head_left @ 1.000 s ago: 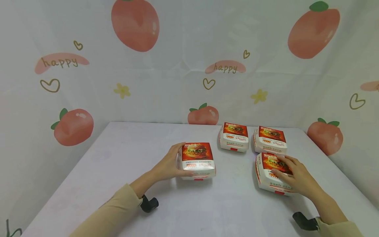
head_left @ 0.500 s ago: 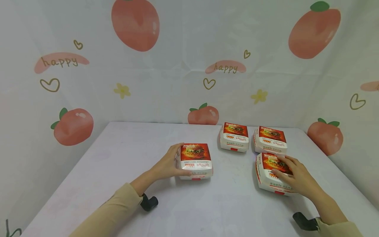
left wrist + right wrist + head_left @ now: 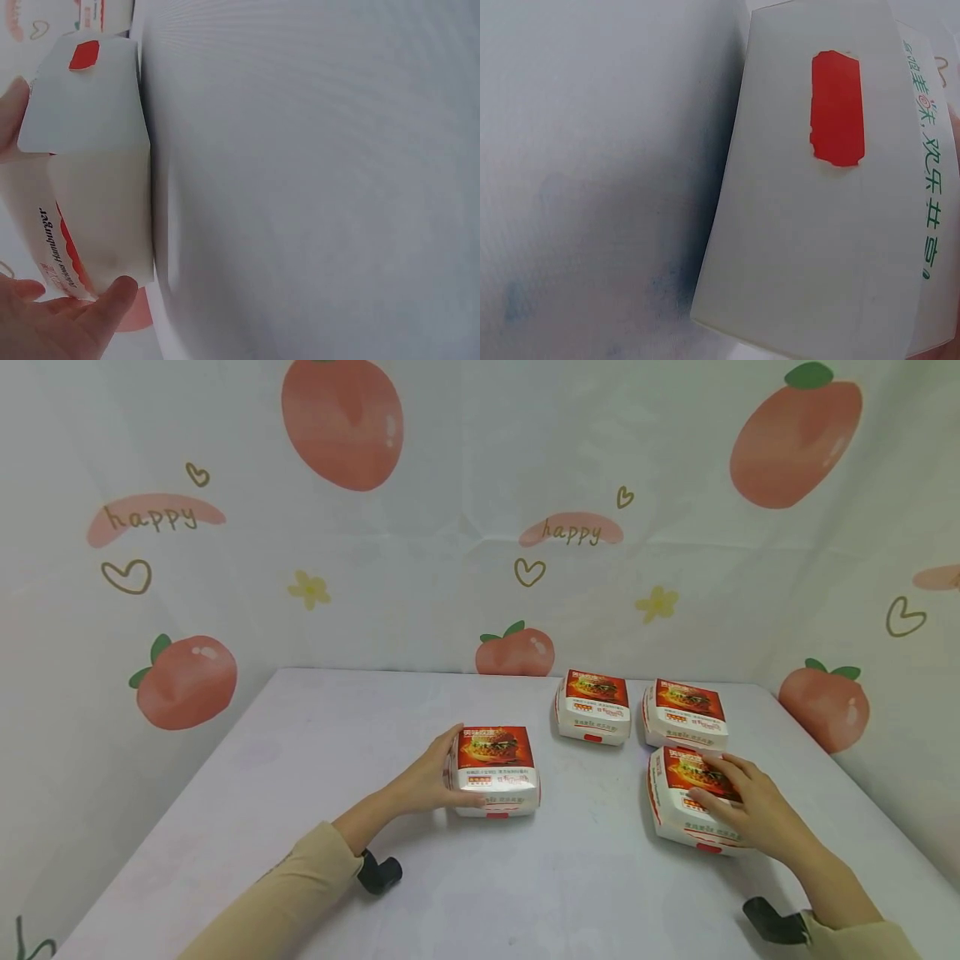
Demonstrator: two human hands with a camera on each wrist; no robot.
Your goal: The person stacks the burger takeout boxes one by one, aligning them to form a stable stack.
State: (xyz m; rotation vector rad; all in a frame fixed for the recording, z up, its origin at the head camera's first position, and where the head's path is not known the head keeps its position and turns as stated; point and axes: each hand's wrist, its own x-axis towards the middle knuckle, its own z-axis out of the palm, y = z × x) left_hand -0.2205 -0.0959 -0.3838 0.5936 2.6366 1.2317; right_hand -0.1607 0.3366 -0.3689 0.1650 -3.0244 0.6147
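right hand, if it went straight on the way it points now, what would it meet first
The right hand would first meet the near box it touches; past that, probably the rear right box, judging by the head view, though depth is hard to tell.

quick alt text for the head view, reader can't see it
At a white table, a person's left hand grips a burger-printed box while the right hand rests on a second box to the right. A third box and a fourth box stand farther back, before a fruit-printed backdrop.
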